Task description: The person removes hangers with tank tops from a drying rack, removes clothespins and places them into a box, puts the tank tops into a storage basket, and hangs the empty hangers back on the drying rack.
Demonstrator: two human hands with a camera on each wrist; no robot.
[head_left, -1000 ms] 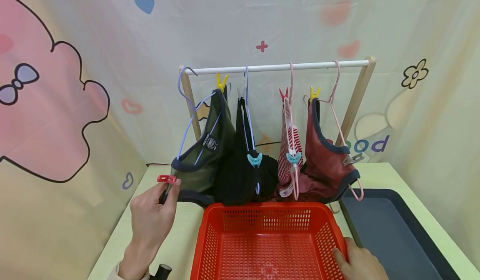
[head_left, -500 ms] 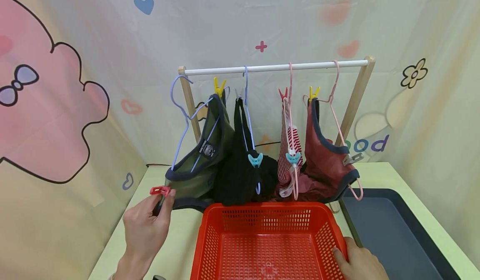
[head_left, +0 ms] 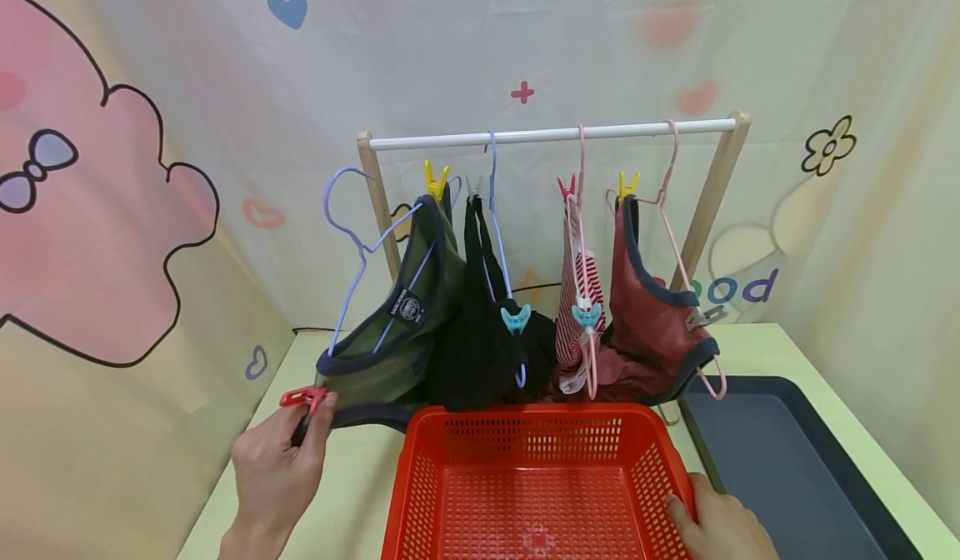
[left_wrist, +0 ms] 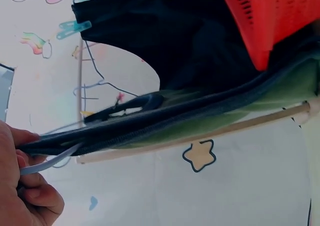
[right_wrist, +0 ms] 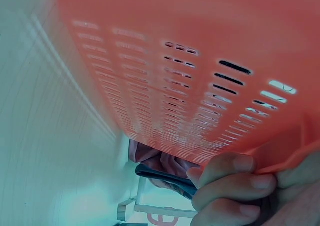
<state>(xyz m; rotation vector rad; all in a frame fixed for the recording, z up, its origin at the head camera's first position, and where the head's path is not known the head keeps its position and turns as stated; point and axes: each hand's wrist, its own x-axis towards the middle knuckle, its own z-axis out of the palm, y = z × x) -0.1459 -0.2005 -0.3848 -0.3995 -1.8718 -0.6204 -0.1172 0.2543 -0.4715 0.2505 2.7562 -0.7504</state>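
With my left hand I pinch the lower left corner of green underpants with dark trim, beside a red clothespin. A pale blue hanger runs through them; its hook stands left of the rack, apart from the rod. In the left wrist view my fingers curl round the dark edge and the hanger's end. A yellow clothespin clips the upper corner. My right hand grips the right rim of a red basket, thumb inside; the right wrist view shows curled fingers at the rim.
Black underpants, a red-striped garment and dark red underpants hang on the rack from hangers with clothespins. A grey tray lies at the right of the table. A printed curtain stands behind.
My left hand has moved left and down, drawing the green underpants and hanger along. The hook has gone from the rod's left end to beyond the post. My right hand has stayed put.
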